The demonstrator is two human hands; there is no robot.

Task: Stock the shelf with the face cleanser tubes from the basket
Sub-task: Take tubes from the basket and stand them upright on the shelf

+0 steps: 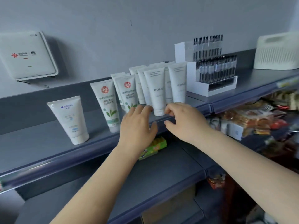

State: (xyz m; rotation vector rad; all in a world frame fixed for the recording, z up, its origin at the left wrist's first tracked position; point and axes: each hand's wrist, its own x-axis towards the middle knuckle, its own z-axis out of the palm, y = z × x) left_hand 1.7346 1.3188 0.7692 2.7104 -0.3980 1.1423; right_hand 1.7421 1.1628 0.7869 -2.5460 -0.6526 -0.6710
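The long metal shelf (48, 143) is dark blue-grey. The standing plastic cleanser tubes are white: one (69, 120) bears blue print, two (107, 104) carry a red round emblem and green leaves, the rest (156, 91) pale grey lettering. The slatted plastic basket (276, 52) is cream. A small box (153, 147) below is bright green and yellow.

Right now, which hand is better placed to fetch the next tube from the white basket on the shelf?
Probably the right hand: the white basket stands far right on the shelf, while the left hand is farther from it. Both hold nothing.
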